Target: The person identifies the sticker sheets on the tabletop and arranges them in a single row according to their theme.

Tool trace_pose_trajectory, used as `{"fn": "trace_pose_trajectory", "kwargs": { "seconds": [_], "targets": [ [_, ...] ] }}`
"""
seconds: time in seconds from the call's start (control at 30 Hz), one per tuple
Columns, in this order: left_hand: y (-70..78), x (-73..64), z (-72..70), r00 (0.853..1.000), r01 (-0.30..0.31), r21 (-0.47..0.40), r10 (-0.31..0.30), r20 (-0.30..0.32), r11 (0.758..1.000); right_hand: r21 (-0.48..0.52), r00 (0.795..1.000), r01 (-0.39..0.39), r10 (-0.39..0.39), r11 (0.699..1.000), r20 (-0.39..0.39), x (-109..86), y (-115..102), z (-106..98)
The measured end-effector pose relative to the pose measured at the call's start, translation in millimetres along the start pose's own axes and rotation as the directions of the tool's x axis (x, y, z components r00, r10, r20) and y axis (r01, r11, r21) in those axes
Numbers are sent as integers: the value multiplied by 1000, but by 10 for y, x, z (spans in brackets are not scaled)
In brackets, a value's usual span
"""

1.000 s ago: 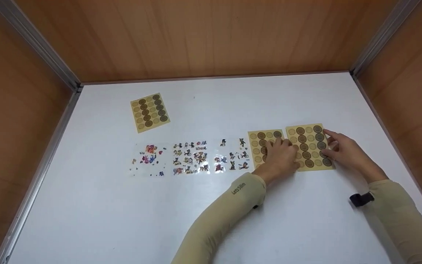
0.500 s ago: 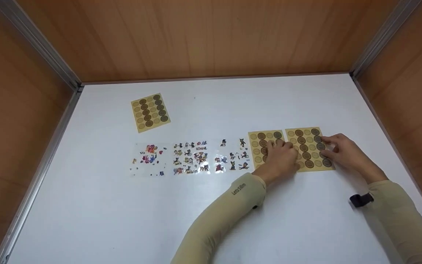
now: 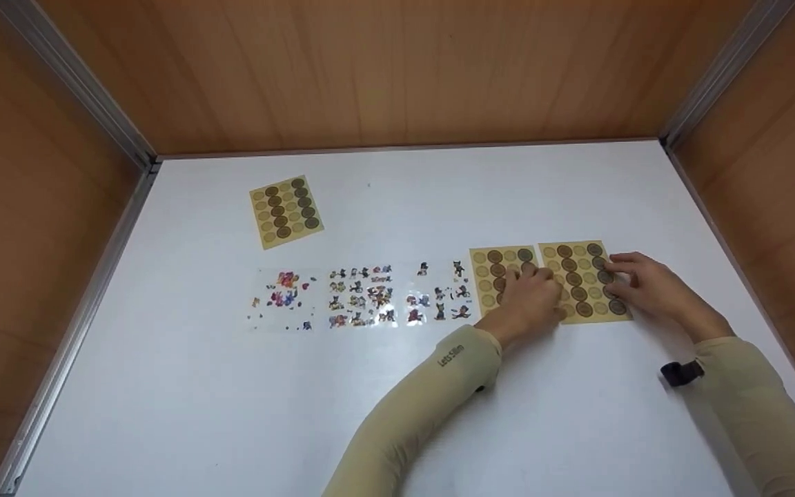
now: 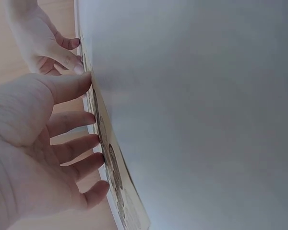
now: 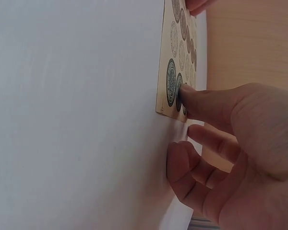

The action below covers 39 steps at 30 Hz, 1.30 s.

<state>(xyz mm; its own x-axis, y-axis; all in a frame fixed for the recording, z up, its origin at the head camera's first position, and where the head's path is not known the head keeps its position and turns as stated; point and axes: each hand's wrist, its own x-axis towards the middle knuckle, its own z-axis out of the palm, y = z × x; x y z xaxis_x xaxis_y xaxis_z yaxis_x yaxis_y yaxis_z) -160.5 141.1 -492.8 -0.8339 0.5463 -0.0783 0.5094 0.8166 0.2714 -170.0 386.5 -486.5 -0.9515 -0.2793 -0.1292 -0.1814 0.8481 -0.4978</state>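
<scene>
Two tan sheets printed with rows of round, coin-like stickers lie side by side on the table. My left hand (image 3: 527, 298) rests across their near parts, its fingertips on the left sticker sheet (image 3: 487, 257) and its thumb near the lower edge of the right sticker sheet (image 3: 580, 250). In the left wrist view its fingers are spread and loosely bent. My right hand (image 3: 653, 288) is at the right sheet's outer edge. The right wrist view shows its thumb (image 5: 201, 100) pressing on top of the sheet near a corner, with the other fingers bent beside the edge.
Left of the tan sheets, three transparent sheets with colourful cartoon figures, the left one (image 3: 286, 298), middle one (image 3: 361, 297) and right one (image 3: 437, 293), lie in a row. Another tan sticker sheet (image 3: 287, 212) lies tilted farther back. Wooden panels (image 3: 397, 76) enclose the white table (image 3: 232, 414).
The right sticker sheet has shifted slightly toward me and turned a little, so its top edge lines up more closely with the left sheet's. My right hand moved with it; the left stayed in place.
</scene>
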Motion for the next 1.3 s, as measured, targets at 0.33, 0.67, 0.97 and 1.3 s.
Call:
{"fn": "trace_pose_trajectory", "kwargs": {
  "seconds": [0.33,0.67,0.97,1.3],
  "targets": [
    [-10,7,-13,1000,-23,47,23,14,999,10,1000,-11,11,1000,7,-6,0,11],
    [-34,13,-28,998,-50,42,49,36,998,22,999,-31,30,999,22,-19,-2,18],
    [-64,14,-84,994,-103,36,101,50,994,35,999,-40,39,999,25,-42,0,-6],
    [-100,10,-85,991,-120,24,118,63,993,29,1000,-15,15,999,0,-47,7,6]
  ]
}}
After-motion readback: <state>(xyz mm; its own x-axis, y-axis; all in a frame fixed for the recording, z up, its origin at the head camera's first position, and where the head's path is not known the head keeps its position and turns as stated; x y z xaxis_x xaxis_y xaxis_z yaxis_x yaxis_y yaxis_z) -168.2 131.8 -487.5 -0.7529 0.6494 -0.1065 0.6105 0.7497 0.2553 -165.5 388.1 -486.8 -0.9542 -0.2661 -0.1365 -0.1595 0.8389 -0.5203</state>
